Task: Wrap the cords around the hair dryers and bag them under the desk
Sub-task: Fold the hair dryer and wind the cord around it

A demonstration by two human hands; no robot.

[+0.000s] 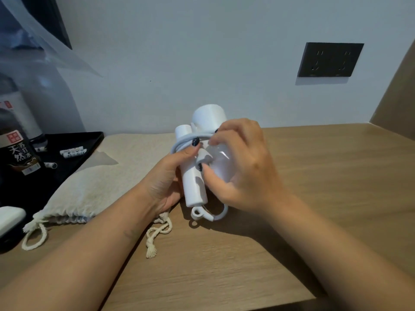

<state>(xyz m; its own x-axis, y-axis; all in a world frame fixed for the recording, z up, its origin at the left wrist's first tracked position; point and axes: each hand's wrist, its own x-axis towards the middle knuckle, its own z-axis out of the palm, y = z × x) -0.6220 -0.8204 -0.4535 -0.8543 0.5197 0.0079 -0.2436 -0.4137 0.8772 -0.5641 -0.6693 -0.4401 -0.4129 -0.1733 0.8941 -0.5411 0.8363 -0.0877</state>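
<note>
A white hair dryer [208, 118] is held just above the wooden desk [325, 176], its folded handle [194, 187] pointing toward me. Its white cord [179, 144] is looped around the body, and a short loop of cord [219, 215] hangs out below the handle. My left hand [166, 178] grips the handle and body from the left, thumb pressed on the cord. My right hand [238, 162] covers the dryer's right side, fingers pinching the cord end or plug near the thumb. A beige drawstring bag [94, 180] lies flat on the desk to the left, its mouth toward me.
A black tray [89, 140] at the left carries small white sachets and a dark bottle [20, 153]. A white object [9, 217] lies at the left edge. A black wall socket [330, 59] sits on the wall at right. The desk's front edge [213, 305] is near me.
</note>
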